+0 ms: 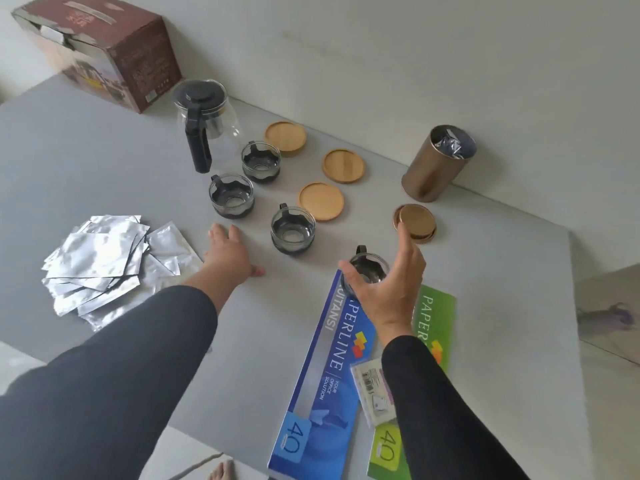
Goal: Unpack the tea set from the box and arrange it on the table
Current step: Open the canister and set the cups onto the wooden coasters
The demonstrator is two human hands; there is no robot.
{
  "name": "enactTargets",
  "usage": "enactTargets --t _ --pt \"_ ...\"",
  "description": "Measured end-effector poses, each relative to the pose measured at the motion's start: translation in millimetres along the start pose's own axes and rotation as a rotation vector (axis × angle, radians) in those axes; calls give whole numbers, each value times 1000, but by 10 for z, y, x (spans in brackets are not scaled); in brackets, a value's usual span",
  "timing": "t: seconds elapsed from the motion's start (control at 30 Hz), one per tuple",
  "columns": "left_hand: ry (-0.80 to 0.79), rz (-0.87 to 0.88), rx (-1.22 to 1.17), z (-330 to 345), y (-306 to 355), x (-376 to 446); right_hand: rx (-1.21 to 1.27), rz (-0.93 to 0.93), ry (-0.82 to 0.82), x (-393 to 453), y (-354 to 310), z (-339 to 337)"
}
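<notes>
A brown tea-set box (104,53) stands at the table's far left corner. In front of it is a glass teapot (204,112) with a black lid and handle. Three glass cups with dark bases (260,161) (231,195) (293,229) sit in a loose row beside three wooden coasters (285,138) (343,165) (321,201). A fourth cup (369,268) stands at the top of a blue booklet. My right hand (384,289) is spread around it, thumb at its left side, fingers lifted off to its right. My left hand (228,254) lies flat on the grey table (138,174).
A gold tin (436,164) with a foil bag inside stands near the wall, with a round brown lid or coaster (415,221) in front of it. Several foil packets (100,265) are piled at the left. Blue (329,375) and green (433,327) booklets lie at the near edge.
</notes>
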State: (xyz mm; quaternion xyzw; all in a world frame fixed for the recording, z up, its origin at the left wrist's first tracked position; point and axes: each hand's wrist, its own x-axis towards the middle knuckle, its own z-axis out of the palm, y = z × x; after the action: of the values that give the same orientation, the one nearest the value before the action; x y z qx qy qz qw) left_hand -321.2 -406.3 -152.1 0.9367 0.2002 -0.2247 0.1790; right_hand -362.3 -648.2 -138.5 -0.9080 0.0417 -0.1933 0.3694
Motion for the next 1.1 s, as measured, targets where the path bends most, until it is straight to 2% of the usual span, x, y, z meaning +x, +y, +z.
enactTargets --t 0.1,0.27,0.43,0.6,0.9,1.1 --pt "18 10 5 14 -10 11 -13 38 9 -201 50 33" --pt "20 21 33 16 -5 26 47 138 -72 -262 63 105" --pt "11 17 40 21 17 39 111 298 -27 -215 100 209" --pt "23 26 13 28 23 62 105 217 -37 156 44 304" --pt "26 41 -27 71 4 72 173 76 -115 1356 -78 739" --pt "25 2 -55 65 18 60 177 67 -184 1917 -103 1068"
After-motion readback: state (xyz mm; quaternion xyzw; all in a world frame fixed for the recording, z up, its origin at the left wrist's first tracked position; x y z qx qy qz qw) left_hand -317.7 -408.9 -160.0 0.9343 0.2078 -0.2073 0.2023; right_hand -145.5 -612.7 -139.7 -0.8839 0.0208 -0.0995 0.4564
